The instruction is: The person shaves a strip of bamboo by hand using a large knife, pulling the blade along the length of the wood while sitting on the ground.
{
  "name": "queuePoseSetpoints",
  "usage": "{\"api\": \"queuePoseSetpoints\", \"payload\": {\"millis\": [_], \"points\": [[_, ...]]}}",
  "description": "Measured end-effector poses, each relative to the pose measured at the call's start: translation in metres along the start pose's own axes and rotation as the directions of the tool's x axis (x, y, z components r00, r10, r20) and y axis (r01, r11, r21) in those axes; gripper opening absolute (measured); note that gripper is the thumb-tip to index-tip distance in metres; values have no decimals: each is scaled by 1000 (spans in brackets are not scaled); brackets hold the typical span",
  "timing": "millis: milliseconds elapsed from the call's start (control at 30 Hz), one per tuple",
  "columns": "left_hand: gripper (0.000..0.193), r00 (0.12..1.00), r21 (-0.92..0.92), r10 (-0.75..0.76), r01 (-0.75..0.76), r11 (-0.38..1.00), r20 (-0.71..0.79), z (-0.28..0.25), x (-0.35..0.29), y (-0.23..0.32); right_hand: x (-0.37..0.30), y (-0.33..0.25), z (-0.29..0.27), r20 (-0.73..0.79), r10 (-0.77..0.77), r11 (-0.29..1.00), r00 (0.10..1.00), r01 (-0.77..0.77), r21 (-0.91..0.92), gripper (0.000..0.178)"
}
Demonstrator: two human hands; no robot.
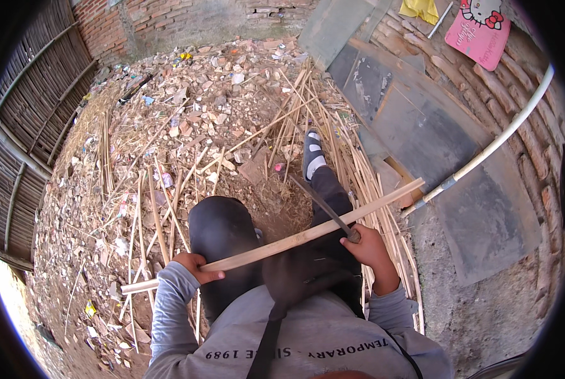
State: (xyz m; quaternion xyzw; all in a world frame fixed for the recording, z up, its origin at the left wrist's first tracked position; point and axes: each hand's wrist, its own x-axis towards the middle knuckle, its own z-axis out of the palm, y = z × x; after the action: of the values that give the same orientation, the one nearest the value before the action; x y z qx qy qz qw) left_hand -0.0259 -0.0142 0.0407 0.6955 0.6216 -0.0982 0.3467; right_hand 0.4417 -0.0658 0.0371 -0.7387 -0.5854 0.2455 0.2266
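Observation:
A long pale bamboo strip lies slantwise across my lap, its right end higher in the view than its left. My left hand is closed round it near the left end, thumb pointing along the strip. In my right hand is the handle of a knife, a narrow dark blade pointing up and to the left. The blade crosses the strip right of its middle; whether the edge touches it I cannot tell. My dark-trousered knees are bent beneath the strip.
Cut bamboo strips lie in a long pile by my right leg, and more loose strips are at left. Rubble and litter cover the ground. Dark boards and a white pipe lean at right; a bamboo wall stands left.

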Motion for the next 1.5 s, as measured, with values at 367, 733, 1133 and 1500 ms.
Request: {"api": "queuePoseSetpoints", "payload": {"millis": [367, 733, 1133, 1500], "points": [[80, 999, -58, -29, 27, 998, -28, -3, -8, 4, 5, -9, 1, 61, -17, 999, 998, 19, -30, 31], [81, 1000, 37, -23, 22, 999, 12, -6, -2, 5, -5, -9, 11, 184, 3, 997, 983, 11, -78, 31], [79, 1000, -39, 1, -3, 999, -31, -1, -4, 2, -2, -9, 8, 89, 2, 1000, 996, -1, -12, 32], [79, 999, -21, -7, 7, 1000, -35, -5, -8, 5, 1, -6, 9, 129, -7, 1000, 992, 10, -20, 32]]}}
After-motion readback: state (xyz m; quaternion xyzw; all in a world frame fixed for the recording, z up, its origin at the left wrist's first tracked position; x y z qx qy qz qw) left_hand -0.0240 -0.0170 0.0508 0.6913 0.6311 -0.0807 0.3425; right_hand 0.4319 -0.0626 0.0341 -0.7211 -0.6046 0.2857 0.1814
